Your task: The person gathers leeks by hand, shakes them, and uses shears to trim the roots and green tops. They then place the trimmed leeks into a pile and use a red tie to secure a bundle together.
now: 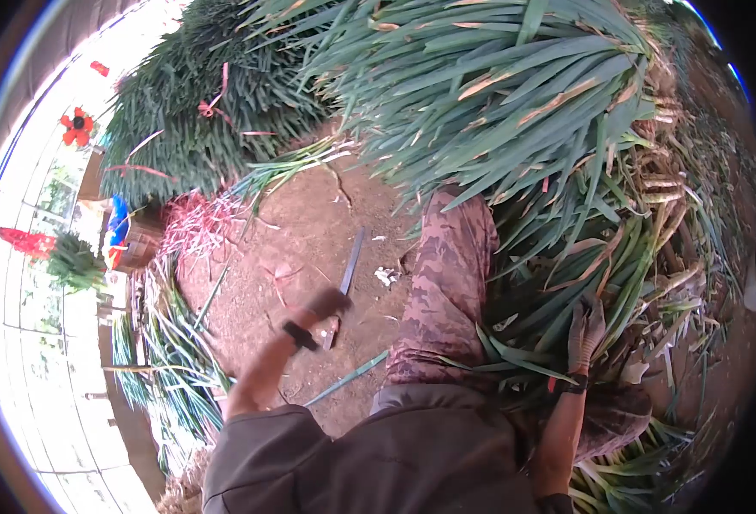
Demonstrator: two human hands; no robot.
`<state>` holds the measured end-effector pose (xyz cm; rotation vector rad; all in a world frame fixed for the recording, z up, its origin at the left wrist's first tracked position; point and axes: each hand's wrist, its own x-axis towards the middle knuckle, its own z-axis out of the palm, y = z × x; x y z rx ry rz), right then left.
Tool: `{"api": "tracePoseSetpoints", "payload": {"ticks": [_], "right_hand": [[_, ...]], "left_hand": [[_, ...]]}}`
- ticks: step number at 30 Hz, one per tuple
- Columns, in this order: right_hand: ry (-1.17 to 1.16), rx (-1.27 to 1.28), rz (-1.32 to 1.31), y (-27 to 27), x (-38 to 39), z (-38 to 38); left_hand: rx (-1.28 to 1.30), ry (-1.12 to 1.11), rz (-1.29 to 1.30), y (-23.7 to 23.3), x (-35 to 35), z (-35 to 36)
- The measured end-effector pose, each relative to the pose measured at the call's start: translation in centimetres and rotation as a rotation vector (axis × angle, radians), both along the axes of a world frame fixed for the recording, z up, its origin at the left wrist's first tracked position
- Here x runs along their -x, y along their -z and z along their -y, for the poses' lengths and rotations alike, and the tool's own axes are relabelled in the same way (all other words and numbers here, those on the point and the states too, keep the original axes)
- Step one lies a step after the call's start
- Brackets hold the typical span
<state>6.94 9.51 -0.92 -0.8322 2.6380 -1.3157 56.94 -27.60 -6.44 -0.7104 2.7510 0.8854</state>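
My left hand, in a dark glove and smeared by motion, is over the dirt floor in front of me. A long flat metal strip lies beneath it and shows on both sides of the hand. My right hand, in a light glove, rests among the leaves of long green onions beside my right leg. Its fingers look stretched out along the leaves. Above it, a big heap of green onions spreads across the upper right, roots toward the right.
Another leafy heap stands at the upper left, with pink ties on it. A pile of pink strips lies at its foot. More green onions line the left side. My camouflage-clad leg reaches between floor and heap.
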Motion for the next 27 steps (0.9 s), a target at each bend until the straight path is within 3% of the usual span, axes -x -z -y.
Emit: {"api": "tracePoseSetpoints", "payload": {"ticks": [1,2,4,7,9,10,11,12,13,14,15,17,18,20,22,24,25,26,27], "right_hand": [[0.021,0.024,0.030,-0.4,0.0,-0.1],[0.035,0.048,0.061,-1.0,-0.2,0.2],[0.023,0.039,0.065,-1.0,-0.5,1.1],[0.012,-0.020,0.013,0.9,0.6,0.1],[0.009,-0.040,0.013,0.6,0.5,0.4],[0.012,-0.052,0.012,0.2,0.5,0.3],[0.009,-0.025,0.012,-0.3,0.0,0.5],[0.004,-0.003,0.017,-0.2,0.0,0.5],[-0.002,0.020,0.024,0.0,0.1,0.4],[-0.006,0.044,0.028,0.4,0.2,0.4],[0.036,0.025,0.056,0.3,0.0,0.5],[0.039,-0.010,0.064,0.2,0.0,0.3],[0.044,-0.021,0.065,0.3,0.1,0.4],[0.040,-0.015,0.054,0.5,0.2,0.4],[0.041,-0.014,0.049,0.8,0.5,0.0],[0.034,-0.020,0.054,1.1,0.7,0.0],[0.027,-0.005,0.054,1.1,0.7,-0.1],[0.023,0.009,0.055,1.1,0.7,-0.1],[0.022,0.024,0.055,1.0,0.5,-0.1]], "left_hand": [[-0.044,0.275,-0.048,3.3,1.3,-3.4],[-0.101,0.333,0.218,5.3,3.2,-6.2],[-0.311,0.347,0.377,2.3,6.7,-8.7],[-0.439,0.250,0.198,1.3,3.3,-2.5],[-0.501,0.113,0.066,6.5,-2.3,7.4],[-0.436,-0.176,0.303,0.2,-4.2,13.5],[-0.413,-0.205,-0.338,-4.0,-8.6,19.6],[-0.145,-0.741,-0.286,-8.7,-11.3,21.4],[0.310,-0.776,0.050,-13.6,-13.6,29.1],[0.454,-0.651,0.200,-21.7,-13.0,28.6],[0.450,-0.769,0.182,-24.5,-14.2,30.2],[0.844,-0.468,0.014,-26.1,-15.6,34.2],[0.867,-0.520,0.020,-28.2,-12.7,32.0],[0.877,-0.603,-0.047,-26.4,-11.2,31.4],[0.870,-0.893,0.164,-22.8,-8.7,27.9],[0.665,-0.977,0.281,-16.2,-7.9,25.6],[0.565,-0.880,0.298,-9.2,-11.1,27.3],[0.312,-0.841,0.383,-7.3,-9.5,24.4],[0.259,-0.708,0.214,-5.3,-8.1,20.4]]}}
